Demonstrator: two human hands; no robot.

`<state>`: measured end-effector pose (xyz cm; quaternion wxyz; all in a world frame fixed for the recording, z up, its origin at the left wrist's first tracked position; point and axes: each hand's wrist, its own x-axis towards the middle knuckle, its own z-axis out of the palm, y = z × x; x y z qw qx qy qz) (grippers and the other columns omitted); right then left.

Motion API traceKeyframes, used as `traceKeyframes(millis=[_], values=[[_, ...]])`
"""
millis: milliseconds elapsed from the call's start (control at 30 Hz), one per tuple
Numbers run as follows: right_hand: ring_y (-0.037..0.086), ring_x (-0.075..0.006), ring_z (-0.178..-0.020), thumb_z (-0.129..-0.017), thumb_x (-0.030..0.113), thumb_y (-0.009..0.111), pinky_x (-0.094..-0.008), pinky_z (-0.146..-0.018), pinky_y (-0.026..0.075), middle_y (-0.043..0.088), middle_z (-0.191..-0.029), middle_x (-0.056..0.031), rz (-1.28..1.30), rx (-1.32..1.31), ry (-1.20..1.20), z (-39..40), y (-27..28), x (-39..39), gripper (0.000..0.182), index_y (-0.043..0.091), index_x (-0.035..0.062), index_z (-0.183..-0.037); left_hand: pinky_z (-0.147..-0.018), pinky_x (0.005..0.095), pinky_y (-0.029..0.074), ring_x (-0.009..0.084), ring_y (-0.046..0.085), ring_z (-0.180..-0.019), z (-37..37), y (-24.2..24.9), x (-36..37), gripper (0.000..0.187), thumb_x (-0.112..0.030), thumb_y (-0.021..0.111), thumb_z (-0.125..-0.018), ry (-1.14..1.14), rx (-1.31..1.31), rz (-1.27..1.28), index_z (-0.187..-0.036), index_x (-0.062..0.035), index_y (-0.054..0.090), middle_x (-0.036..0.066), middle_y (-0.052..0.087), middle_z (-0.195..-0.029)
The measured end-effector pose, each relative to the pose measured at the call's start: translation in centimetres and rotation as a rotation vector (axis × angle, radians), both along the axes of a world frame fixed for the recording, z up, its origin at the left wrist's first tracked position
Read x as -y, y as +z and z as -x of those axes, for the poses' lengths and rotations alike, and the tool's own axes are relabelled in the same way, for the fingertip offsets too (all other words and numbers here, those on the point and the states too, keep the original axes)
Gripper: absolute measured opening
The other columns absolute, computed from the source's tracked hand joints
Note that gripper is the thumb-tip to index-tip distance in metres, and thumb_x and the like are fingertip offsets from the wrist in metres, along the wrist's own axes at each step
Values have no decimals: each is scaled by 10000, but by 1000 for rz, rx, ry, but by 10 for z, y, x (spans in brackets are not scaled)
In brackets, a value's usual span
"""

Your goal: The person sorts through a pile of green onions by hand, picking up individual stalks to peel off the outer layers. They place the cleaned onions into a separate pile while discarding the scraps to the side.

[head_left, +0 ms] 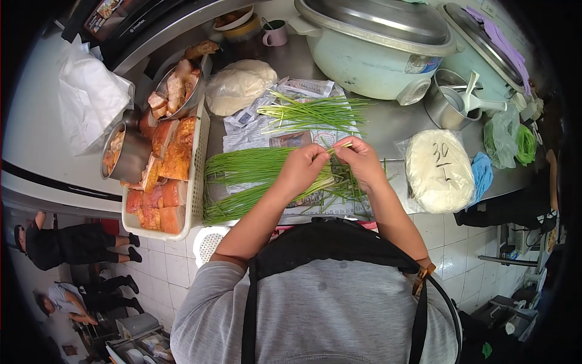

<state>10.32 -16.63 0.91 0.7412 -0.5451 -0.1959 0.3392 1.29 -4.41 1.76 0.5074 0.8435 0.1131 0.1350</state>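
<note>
Long green stalks [248, 167] lie in a pile on newspaper [236, 142] spread over the metal table. A second, smaller bunch of stalks [315, 114] rests farther back on the paper. My left hand [305, 167] is closed with fingertips pinched on thin stalks above the right end of the pile. Close beside it, my right hand [361, 162] pinches the pale ends of the same stalks. Short green scraps [348, 185] are scattered under and between my hands.
A basket [199, 176] of meat pieces stands at the left. Bagged white dough [239, 85] lies behind it, another white bag [439, 170] at the right. A large lidded pot [376, 54] and metal pitcher [445, 109] stand behind. Two people are at lower left.
</note>
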Motion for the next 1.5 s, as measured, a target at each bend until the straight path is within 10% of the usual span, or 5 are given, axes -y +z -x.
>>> traceKeyframes(millis=[433, 567, 900, 1100, 1500], values=[[502, -111, -671, -767, 189, 522, -224, -630, 388, 557, -754, -29, 82, 246, -310, -33, 0, 35, 172, 559, 25, -804, -475, 221, 356, 75, 439, -504, -4, -8, -8, 158, -151, 495, -771, 38, -16, 227, -744, -10, 560, 27, 505, -559], [534, -263, -850, -738, 300, 536, -302, -714, 416, 564, -884, -154, 1067, 1126, -30, -33, 2, 62, 359, 542, 38, -983, -479, 212, 366, 75, 427, -510, -2, 4, -8, 166, -175, 453, -810, 15, -114, 676, -776, -34, 533, 0, 485, -593], [509, -111, -627, -809, 290, 463, -218, -569, 395, 511, -666, -37, -28, -368, 246, 23, 3, 0, 258, 484, 54, -912, -574, 276, 403, 152, 455, -619, -34, 21, -8, 151, -195, 364, -851, -43, 186, 1229, -818, -65, 433, 33, 453, -668], [461, -86, -585, -807, 206, 452, -218, -557, 384, 492, -604, -14, 338, 69, 318, 6, -15, 18, 190, 523, 30, -802, -544, 223, 360, 105, 422, -592, -35, 18, -45, 130, -195, 406, -839, 290, 211, 1041, -827, -80, 467, -1, 447, -694], [518, -193, -554, -737, 146, 426, -286, -548, 396, 551, -629, -131, 518, 558, -534, -63, -26, 43, 181, 544, 8, -750, -608, 250, 452, 142, 475, -658, -69, -15, -51, 122, -139, 407, -837, 402, 425, 1319, -853, -24, 446, 63, 455, -728]])
